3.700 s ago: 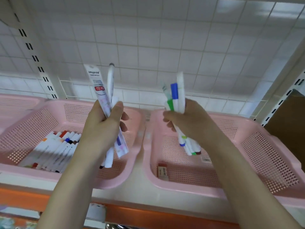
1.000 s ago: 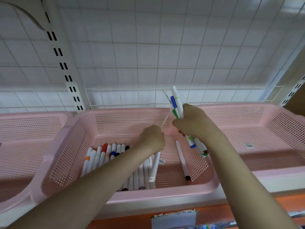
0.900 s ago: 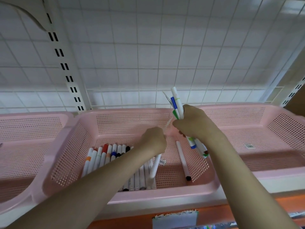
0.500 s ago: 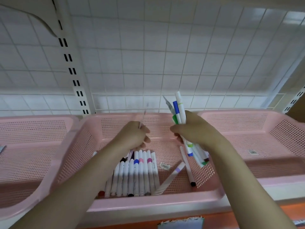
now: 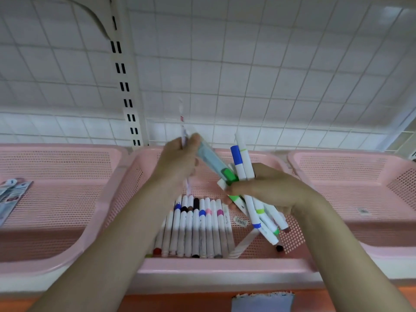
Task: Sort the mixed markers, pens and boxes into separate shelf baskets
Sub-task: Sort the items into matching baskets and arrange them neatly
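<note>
Two hands work over the middle basket, one feeding from the other's bundle.

Head view: the right hand is curled tightly round a bundle of markers, holding it upright above the basket's right part, probably as a supply to be sorted one piece at a time. The left hand pinches a thin pen that stands nearly vertical, and its fingertips also touch the upper end of a pale packaged item that slants down into the bundle; whether it grips that item I cannot tell, as motion blurs it. Below both hands a row of markers lies side by side on the basket floor, suggesting this basket collects markers. Pink baskets stand on either side.
</note>
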Demonstrator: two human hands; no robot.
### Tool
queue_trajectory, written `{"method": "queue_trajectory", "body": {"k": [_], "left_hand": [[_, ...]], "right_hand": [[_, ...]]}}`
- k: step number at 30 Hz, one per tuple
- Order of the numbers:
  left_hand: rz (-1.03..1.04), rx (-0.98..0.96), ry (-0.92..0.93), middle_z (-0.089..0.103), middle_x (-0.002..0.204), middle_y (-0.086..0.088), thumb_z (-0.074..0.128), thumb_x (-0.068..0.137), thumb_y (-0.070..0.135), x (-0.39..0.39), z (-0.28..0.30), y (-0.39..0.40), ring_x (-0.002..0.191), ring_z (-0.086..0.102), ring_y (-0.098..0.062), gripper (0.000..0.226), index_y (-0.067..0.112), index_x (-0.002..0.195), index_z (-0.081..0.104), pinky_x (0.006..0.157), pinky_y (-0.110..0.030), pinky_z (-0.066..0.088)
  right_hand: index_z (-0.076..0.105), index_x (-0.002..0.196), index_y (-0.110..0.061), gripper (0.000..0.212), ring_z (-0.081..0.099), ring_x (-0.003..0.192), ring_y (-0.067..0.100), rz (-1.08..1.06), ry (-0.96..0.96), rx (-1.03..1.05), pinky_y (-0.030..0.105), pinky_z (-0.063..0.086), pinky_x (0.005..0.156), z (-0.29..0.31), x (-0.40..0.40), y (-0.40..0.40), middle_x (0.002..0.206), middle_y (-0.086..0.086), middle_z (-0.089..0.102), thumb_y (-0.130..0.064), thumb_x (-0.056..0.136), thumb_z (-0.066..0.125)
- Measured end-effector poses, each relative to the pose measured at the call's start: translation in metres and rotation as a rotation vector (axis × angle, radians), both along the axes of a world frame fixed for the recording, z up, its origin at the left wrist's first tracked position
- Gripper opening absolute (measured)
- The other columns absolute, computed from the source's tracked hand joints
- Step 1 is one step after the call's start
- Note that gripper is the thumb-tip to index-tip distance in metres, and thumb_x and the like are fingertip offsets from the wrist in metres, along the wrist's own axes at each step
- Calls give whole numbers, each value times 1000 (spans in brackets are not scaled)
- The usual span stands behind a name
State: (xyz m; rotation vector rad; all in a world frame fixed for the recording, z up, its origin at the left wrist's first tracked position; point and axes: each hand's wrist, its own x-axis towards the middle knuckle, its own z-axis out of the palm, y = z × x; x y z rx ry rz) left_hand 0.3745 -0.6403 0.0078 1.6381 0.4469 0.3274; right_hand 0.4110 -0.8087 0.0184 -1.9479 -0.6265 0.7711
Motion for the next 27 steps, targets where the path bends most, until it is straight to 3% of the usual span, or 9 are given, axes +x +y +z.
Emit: {"method": "queue_trajectory", "body": {"k": [3, 6, 8, 12, 16, 22, 24, 26, 27], "left_hand": [[211, 1, -53, 56, 79, 0, 38, 100, 34, 3, 7, 14, 66, 54, -7, 27, 16, 85, 53, 46, -12, 44], [459, 4, -159, 58, 92, -2, 33, 102, 31, 7, 10, 38, 83, 61, -15, 24, 12, 102, 47, 63, -22, 51], [507, 110, -186, 52, 83, 0, 33, 102, 30, 7, 9, 49, 76, 56, -14, 19, 13, 102, 43, 63, -22, 48], [177, 401, -26, 47, 73, 0, 33, 102, 29, 9, -10, 28, 58, 49, -9, 20, 13, 94, 43, 38, -9, 35], [-101, 703, -27, 45, 69, 2, 37, 101, 24, 14, -24, -7, 55, 43, -7, 18, 11, 89, 43, 42, -11, 38], [-4, 786, -106, 42, 63, 3, 39, 100, 24, 16, -21, -9, 52, 41, -9, 18, 14, 85, 38, 43, -21, 26], [41, 735, -101, 42, 63, 3, 38, 100, 23, 11, -20, -2, 51, 41, -9, 19, 14, 84, 37, 41, -18, 29], [86, 733, -80, 41, 64, 2, 37, 100, 23, 7, -18, 5, 52, 39, -9, 22, 15, 80, 36, 40, -19, 30], [100, 745, -62, 40, 63, 2, 37, 100, 24, 6, -18, 9, 52, 39, -9, 25, 17, 77, 34, 40, -19, 31]], "right_hand": [[61, 69, -14, 14, 61, 53, 6, -11, -75, -102, 14, 45, 50, -3, 1, -5, 59, -4, 65, -10, 82, 62], [56, 66, -14, 17, 56, 50, 6, -84, -127, -223, 12, 42, 47, -12, 5, -11, 55, -6, 59, -8, 80, 62], [55, 72, -11, 10, 53, 52, 7, -166, -220, -349, 15, 40, 47, -20, 10, -14, 61, -2, 57, -10, 80, 61], [44, 72, -16, 18, 49, 57, 10, -279, -327, -466, 20, 34, 45, -24, 18, -13, 69, 0, 50, -13, 85, 56], [42, 70, -17, 20, 46, 54, 8, -240, -377, -610, 15, 29, 39, -23, 19, -16, 66, -1, 49, -13, 87, 52], [43, 69, -16, 20, 46, 57, 11, -38, -314, -852, 20, 34, 47, -31, 16, -7, 68, 1, 48, -14, 86, 52], [52, 85, -12, 5, 48, 60, 10, 15, -306, -922, 20, 37, 48, -32, 14, -2, 72, 1, 49, -14, 88, 53], [56, 108, -7, 21, 49, 61, 11, 46, -283, -998, 20, 40, 51, -34, 14, 3, 75, 1, 49, -15, 89, 54], [56, 109, -7, 22, 49, 62, 12, 68, -272, -1036, 20, 41, 53, -35, 14, 5, 75, 1, 49, -16, 89, 55]]}}
